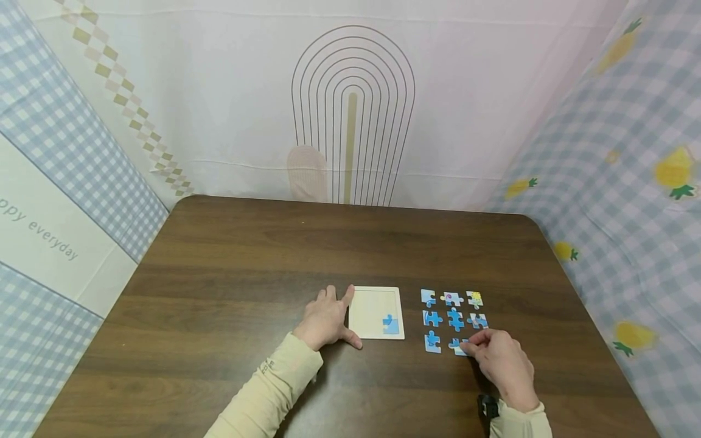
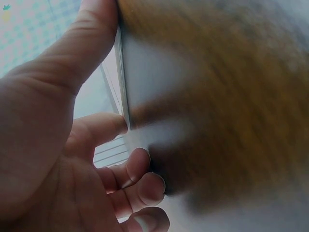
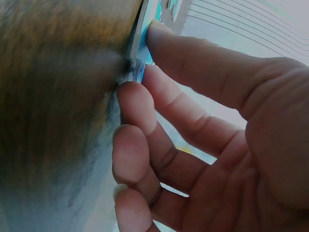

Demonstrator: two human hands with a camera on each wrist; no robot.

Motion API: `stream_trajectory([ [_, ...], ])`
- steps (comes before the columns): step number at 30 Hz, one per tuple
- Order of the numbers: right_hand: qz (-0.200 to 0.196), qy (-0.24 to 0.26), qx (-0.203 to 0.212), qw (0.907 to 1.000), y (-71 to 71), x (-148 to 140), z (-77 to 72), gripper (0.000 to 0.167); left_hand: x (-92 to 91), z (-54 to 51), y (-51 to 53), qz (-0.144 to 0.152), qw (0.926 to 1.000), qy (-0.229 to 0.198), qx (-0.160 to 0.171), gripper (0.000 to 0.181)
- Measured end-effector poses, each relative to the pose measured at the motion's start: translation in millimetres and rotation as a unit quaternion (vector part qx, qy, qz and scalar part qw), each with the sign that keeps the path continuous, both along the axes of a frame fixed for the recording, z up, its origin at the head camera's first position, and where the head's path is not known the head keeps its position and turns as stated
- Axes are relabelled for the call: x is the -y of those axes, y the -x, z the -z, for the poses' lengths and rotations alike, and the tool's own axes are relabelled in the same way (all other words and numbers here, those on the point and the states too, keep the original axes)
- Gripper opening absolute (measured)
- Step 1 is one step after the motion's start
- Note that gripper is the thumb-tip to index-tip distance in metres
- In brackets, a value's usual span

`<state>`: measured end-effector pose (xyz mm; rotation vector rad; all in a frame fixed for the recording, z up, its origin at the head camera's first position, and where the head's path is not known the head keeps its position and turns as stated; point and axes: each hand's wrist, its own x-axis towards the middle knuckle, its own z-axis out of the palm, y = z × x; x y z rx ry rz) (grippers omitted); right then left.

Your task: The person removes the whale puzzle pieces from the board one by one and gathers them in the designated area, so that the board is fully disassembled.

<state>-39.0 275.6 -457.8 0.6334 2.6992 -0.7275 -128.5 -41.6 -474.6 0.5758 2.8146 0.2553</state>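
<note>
A square, pale puzzle tray [image 1: 372,310] lies on the table in the head view, with one blue puzzle piece [image 1: 390,325] in its lower right corner. My left hand [image 1: 324,317] holds the tray's left side, thumb by the lower corner and index finger by the upper one; the left wrist view shows the tray's thin edge [image 2: 123,92] between them. To the right, my right hand [image 1: 502,362] pinches a blue and white puzzle piece [image 1: 457,347] between thumb and index finger, its right part hidden. The other right fingers [image 3: 133,154] are curled below it.
Several loose puzzle pieces [image 1: 456,320] lie in rows right of the tray, mostly blue, with a yellow-patterned one [image 1: 474,298] at the top right. The brown wooden table [image 1: 246,243] ends at a patterned white curtain [image 1: 235,91]; checked cloth [image 1: 619,182] hangs at both sides.
</note>
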Motion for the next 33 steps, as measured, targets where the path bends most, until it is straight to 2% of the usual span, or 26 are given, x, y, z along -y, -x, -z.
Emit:
stream_trajectory([
  [7,0.001,-0.004,-0.001,1.0,0.3,2,0.3,0.025,-0.2,-0.2,1.2,-0.003,0.9999,0.011,-0.003,0.126],
  [11,-0.003,-0.007,-0.016,0.9998,0.8,4,0.1,0.023,-0.5,-0.6,1.5,-0.006,0.9998,0.019,-0.007,0.127],
  [15,-0.008,-0.003,-0.048,0.9988,0.5,8,-0.2,0.018,-1.0,-0.6,1.5,-0.003,0.9998,0.018,-0.003,0.127],
  [20,-0.01,-0.002,-0.112,0.9937,2.0,19,-2.0,0.021,-0.4,0.2,0.9,-0.003,0.9999,0.015,0.0,0.127],
  [23,-0.03,0.002,-0.142,0.9894,6.6,32,-3.5,0.022,0.3,0.6,0.7,-0.007,0.9999,0.015,0.0,0.127],
  [27,-0.08,-0.002,-0.169,0.9823,13.9,52,-3.8,0.021,0.1,0.0,0.2,-0.005,0.9999,0.011,-0.001,0.127],
  [33,-0.132,-0.039,-0.209,0.9682,24.5,79,0.5,0.02,-0.8,-0.3,-0.6,-0.003,1.0,0.005,-0.002,0.126],
])
